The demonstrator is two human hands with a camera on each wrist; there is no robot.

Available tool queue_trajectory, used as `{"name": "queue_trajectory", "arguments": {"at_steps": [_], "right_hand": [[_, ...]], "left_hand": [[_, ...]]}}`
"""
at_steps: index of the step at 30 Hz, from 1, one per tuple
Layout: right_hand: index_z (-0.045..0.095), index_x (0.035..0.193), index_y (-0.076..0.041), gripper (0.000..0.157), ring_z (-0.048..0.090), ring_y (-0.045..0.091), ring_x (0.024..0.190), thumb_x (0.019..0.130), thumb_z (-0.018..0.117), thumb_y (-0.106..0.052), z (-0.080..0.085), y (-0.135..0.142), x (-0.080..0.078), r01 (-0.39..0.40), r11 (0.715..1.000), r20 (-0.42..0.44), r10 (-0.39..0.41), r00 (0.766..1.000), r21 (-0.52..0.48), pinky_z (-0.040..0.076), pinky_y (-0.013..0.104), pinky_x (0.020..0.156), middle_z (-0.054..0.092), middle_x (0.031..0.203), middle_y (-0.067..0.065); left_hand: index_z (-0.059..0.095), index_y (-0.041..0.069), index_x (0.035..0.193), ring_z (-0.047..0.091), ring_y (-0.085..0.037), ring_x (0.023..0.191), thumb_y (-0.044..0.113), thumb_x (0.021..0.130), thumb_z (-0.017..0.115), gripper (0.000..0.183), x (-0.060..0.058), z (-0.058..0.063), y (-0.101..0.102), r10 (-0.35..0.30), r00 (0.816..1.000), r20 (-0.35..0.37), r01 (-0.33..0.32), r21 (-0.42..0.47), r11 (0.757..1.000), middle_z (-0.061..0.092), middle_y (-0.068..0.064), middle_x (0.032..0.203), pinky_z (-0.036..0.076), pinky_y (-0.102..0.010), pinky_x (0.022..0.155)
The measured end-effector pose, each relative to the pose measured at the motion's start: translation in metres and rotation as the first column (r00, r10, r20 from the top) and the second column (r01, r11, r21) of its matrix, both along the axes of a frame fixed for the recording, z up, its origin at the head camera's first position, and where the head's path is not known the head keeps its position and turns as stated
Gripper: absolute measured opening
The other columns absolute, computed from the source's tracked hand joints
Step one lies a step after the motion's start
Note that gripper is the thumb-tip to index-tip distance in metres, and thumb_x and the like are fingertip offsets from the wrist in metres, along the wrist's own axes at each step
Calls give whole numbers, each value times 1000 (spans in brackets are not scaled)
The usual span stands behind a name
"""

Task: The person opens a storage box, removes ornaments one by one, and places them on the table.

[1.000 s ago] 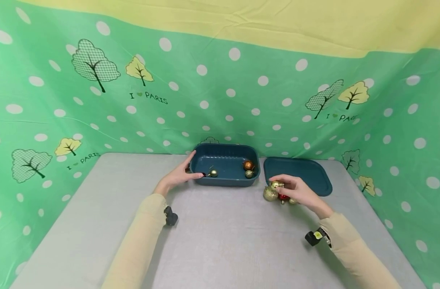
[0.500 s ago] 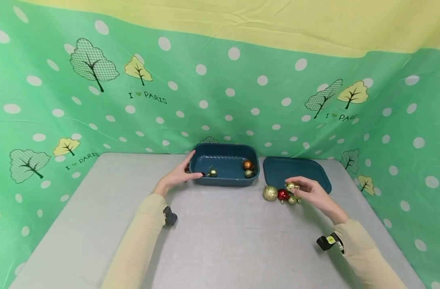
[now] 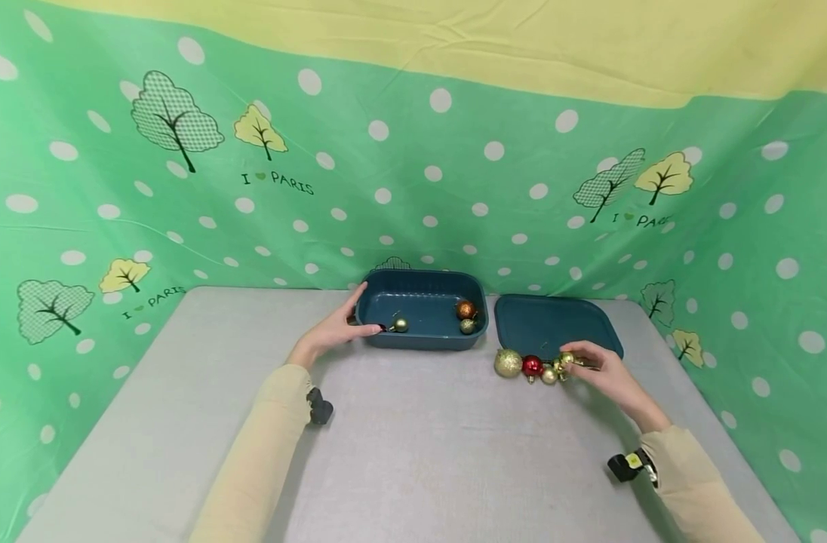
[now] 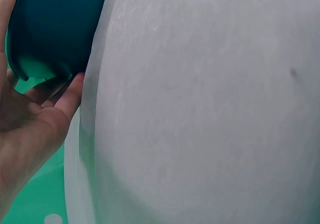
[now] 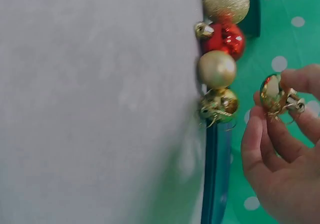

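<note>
My left hand grips the left end of a dark blue plastic box, thumb at the near side and fingers at the end wall. A shiny gold bauble with a metal cap is pinched between the thumb and fingers of my right hand, close over the lid's front edge. Beside it, a row runs along that edge: a large glittery gold bauble, a red bauble, a matte gold bauble and another shiny gold bauble.
Inside the box lie an orange bauble, a glittery gold one and a small gold one. The blue lid lies flat right of the box. A green polka-dot curtain hangs behind the grey table.
My right hand has moved right with the shiny gold bauble, from over the left of the row to its right end, uncovering the other baubles. My left hand and the box stay put.
</note>
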State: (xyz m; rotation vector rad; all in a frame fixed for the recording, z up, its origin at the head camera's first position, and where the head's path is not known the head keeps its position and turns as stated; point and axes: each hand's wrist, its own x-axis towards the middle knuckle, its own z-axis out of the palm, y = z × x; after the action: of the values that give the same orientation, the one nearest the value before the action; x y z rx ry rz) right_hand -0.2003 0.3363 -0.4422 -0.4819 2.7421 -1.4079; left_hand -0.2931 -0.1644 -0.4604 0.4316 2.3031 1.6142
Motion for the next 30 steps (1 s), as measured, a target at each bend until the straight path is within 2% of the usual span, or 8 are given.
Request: {"name": "queue_trajectory", "arguments": {"at_steps": [6,7,13,22,27,30], "right_hand": [[56,120,10,30,60,30,96,93,62,0,-8,6,-2,68,996,-24,-67,997,57,50,26,71,61,111,26],[56,120,10,30,59,31,96,93,62,0,-8,7,-3,80,995,-22,-79,997,64,49,26,71,61,110,26],[55,118,8,29,55,21,90,92,62,-2,-14,10,-5,130,988,-13,-130,991,86,48,27,68,61,108,24],[56,112,7,25,58,23,87,90,65,-2,-18,8,-8,155,981,-16,-154,988,115,49,27,68,60,107,25],[56,110,8,25,58,23,86,88,67,0,-19,8,-9,161,978,-13,-161,987,133,49,25,68,59,102,21],[56,109,8,26,59,23,85,88,67,0,-20,8,-9,162,978,-6,-163,987,132,49,24,68,59,100,20]], "left_hand": [[-1,24,157,-2,-37,144,21,88,74,102,0,2,1,0,1000,10,0,-6,1000,-4,-12,160,14,-60,109],[-1,26,157,-2,-36,144,23,88,74,102,-2,-3,0,1,1000,2,-1,-7,1000,-4,-11,161,14,-60,109],[-1,27,157,-1,-36,144,27,87,75,103,-3,-7,-1,4,1000,-20,-5,-7,1000,-3,-10,161,13,-60,110],[1,30,157,1,-35,144,25,87,75,102,-2,-5,0,7,1000,-11,-7,5,1000,-2,-10,161,17,-59,109],[0,26,157,-2,-36,144,22,88,74,101,-2,-4,0,2,1000,-7,-2,8,1000,-3,-11,161,12,-60,110],[0,21,157,-2,-38,144,18,88,73,101,1,4,1,-8,1000,5,8,8,1000,-4,-14,160,11,-61,110]]}}
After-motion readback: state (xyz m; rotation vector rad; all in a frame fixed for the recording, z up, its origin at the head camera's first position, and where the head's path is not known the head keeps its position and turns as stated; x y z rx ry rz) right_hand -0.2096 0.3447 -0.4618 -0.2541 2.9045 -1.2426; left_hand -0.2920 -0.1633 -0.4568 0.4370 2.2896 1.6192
